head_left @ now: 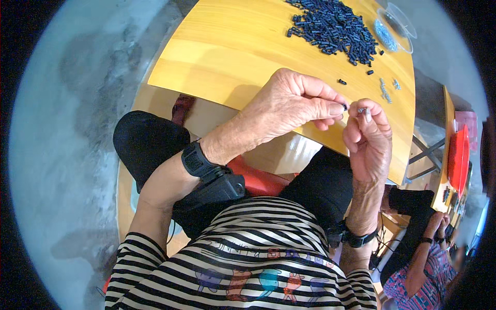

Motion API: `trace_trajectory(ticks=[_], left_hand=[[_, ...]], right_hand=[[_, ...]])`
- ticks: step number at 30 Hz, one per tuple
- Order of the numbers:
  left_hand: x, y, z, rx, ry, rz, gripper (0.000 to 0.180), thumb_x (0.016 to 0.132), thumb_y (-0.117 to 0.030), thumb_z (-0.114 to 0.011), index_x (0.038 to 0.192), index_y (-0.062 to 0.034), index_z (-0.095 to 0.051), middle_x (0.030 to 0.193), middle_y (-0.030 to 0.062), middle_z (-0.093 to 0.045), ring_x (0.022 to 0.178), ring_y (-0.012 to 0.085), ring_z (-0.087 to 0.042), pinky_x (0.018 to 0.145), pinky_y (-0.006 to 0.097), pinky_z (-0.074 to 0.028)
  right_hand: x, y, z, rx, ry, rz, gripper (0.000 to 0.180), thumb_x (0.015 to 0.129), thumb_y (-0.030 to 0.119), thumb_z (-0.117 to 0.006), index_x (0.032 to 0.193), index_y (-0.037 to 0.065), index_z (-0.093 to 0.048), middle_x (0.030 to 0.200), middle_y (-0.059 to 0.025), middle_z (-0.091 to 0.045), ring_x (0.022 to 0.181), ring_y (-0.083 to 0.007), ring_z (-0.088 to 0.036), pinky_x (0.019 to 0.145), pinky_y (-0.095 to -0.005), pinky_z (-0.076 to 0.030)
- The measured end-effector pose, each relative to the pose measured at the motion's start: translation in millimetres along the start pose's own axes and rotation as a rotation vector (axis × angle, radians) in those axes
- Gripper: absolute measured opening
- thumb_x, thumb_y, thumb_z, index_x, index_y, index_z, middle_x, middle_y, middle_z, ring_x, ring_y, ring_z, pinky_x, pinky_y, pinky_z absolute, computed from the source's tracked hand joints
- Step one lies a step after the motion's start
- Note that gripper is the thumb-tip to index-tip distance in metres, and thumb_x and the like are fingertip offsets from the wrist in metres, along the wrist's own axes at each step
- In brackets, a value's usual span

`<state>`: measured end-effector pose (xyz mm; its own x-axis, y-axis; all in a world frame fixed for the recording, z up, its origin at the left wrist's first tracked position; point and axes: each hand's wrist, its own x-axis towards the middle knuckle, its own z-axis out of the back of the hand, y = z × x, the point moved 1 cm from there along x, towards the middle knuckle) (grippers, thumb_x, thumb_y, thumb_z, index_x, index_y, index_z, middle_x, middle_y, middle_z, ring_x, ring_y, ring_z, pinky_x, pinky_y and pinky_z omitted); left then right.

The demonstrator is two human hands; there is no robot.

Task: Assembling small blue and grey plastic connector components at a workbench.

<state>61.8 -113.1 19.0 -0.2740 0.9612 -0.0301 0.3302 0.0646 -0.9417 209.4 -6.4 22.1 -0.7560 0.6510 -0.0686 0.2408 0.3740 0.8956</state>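
Over the near edge of the yellow wooden table [217, 51], my two hands are raised close together. My left hand [302, 101] is closed in a pinch, and a small black piece [345, 107] shows at its fingertips. Beside it, my right hand [371, 129] pinches a tiny silvery piece [361, 110] between thumb and finger. Beyond them lies a large heap of small black cylindrical pieces [338, 31]. One loose black piece [342, 81] rests just past my left fingers. Small silvery pieces [385, 90] lie on the tabletop to the right.
At the table's far right stands a clear round container [385, 35] with many small bluish-clear pieces. Off to the right, another person [426, 263] sits by a second table [443, 170] with a red tray [458, 160]. A red seat [253, 178] shows between my legs.
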Motion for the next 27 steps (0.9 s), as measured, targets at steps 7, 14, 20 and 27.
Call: trace_trajectory(ticks=[7,14,20,27], left_hand=[[-6.5,-4.4,-4.0,0.071,-0.03,-0.027,0.018,0.085,-0.008,-0.065,0.099,0.0024,-0.067,0.081,0.0085,-0.068,0.068,0.0112,-0.064,0.063,0.023,-0.054],[-8.2,-6.9,-3.8,0.105,-0.038,0.01,0.018,0.085,-0.008,-0.065,0.099,0.0035,-0.067,0.082,0.0099,-0.068,0.066,0.0122,-0.065,0.062,0.023,-0.054],[-8.6,-3.8,-4.0,0.068,-0.052,0.039,0.018,0.085,-0.009,-0.064,0.098,0.0039,-0.067,0.082,0.0106,-0.068,0.064,0.012,-0.064,0.059,0.022,-0.054],[-9.0,-1.9,-2.9,0.08,-0.077,0.015,0.018,0.084,-0.01,-0.066,0.095,0.0035,-0.068,0.078,0.0096,-0.068,0.062,0.0115,-0.063,0.056,0.021,-0.053]], right_hand=[[1.1,-3.9,-1.2,-0.007,0.077,0.039,0.016,0.084,0.012,-0.065,0.096,0.001,-0.065,0.076,0.0008,-0.061,0.05,-0.004,-0.038,0.043,-0.0195,-0.025],[2.7,-2.2,-6.4,-0.115,0.038,0.058,0.01,0.082,0.007,-0.067,0.09,0.0,-0.067,0.078,0.0001,-0.06,0.053,-0.0042,-0.04,0.045,-0.0193,-0.027],[2.3,2.3,-10.9,-0.326,-0.005,0.158,0.008,0.08,0.005,-0.067,0.087,0.0,-0.068,0.078,-0.0009,-0.059,0.055,-0.0049,-0.042,0.047,-0.0192,-0.03],[1.9,4.0,-12.8,-0.527,-0.017,0.243,0.008,0.08,0.002,-0.065,0.087,-0.001,-0.068,0.079,-0.0018,-0.058,0.059,-0.0056,-0.043,0.05,-0.0195,-0.031]])
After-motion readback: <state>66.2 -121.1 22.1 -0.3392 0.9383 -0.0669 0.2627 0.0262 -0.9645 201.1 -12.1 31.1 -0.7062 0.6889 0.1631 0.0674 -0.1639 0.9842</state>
